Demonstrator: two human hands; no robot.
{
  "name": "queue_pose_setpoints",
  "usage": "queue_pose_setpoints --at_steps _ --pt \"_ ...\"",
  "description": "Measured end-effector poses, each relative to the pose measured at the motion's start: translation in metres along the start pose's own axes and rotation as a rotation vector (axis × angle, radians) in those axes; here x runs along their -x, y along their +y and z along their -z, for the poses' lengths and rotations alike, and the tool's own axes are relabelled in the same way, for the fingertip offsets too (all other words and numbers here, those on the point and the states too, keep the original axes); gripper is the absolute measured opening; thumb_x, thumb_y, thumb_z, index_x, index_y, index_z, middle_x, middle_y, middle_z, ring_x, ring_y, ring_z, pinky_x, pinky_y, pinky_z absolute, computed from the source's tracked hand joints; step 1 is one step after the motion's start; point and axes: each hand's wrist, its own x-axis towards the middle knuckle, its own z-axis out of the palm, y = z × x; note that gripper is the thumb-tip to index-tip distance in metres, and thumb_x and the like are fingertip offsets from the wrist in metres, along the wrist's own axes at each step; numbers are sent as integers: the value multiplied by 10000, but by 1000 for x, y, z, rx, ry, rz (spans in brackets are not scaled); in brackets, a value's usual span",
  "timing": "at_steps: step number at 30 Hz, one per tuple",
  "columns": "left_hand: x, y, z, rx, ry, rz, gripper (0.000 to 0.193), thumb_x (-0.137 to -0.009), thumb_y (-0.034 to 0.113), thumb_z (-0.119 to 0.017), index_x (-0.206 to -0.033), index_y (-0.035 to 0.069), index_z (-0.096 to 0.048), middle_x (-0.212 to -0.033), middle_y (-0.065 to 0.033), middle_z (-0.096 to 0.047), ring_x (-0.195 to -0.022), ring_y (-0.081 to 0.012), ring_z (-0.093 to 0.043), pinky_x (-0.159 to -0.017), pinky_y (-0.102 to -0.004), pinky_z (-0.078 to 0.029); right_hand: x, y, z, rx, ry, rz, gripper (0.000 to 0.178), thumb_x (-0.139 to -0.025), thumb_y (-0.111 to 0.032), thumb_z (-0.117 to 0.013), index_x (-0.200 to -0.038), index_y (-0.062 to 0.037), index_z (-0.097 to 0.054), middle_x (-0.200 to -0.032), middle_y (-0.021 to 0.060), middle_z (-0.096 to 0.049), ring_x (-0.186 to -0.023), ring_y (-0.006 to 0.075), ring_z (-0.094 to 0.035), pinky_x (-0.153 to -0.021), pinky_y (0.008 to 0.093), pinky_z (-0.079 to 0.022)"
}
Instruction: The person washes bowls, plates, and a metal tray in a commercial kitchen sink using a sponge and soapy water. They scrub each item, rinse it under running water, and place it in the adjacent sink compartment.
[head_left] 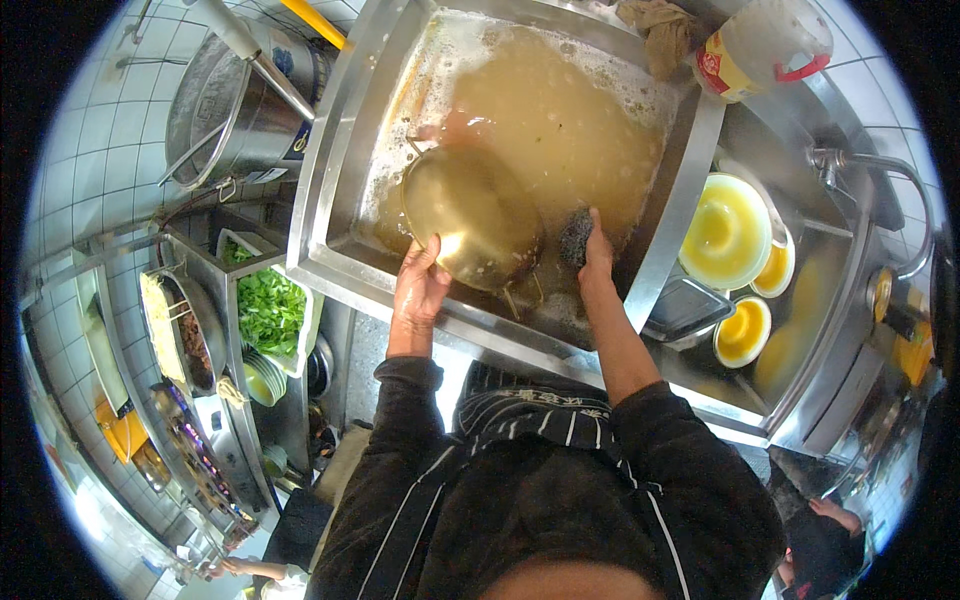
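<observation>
A round metal pot (470, 215) with wire handles on two sides lies tilted in cloudy, sudsy water inside a steel sink (680, 200). My left hand (422, 285) grips its near left rim, thumb on the metal and fingers around the edge. To the right of the pot, my right hand (597, 250) is closed on a dark steel wool scrubber (576, 238), just above the water and apart from the pot. The lower part of the pot is under the murky water.
In the right basin, bowls (725, 230) with yellow liquid stand beside a dark rectangular tray (688, 306) and a faucet (905, 170). A plastic jug (765, 50) and brown rag (657, 35) rest on the far rim. Chopped greens (270, 312) and a large metal bucket (235, 105) are left.
</observation>
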Motion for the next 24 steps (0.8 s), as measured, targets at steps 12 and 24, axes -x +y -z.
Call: queue_pose_setpoints --at_steps 12,24 --pt "-1 -20 -8 106 172 61 491 -957 391 -445 -1318 57 -432 -1295 -89 -512 -1163 -239 -500 -1003 -408 -387 124 -33 -37 411 -477 1389 472 -761 -400 -681 -1160 -153 -634 -1196 159 -531 -1130 344 -483 -978 414 -382" --pt "44 2 23 218 181 -37 488 -953 347 -469 -1347 66 -408 -1357 -106 -460 -1233 -280 -440 -1050 -458 -333 145 -41 -29 288 -583 1313 260 -755 -279 -670 -939 -97 -697 -955 143 -651 -919 329 -592 -831 418 -450"
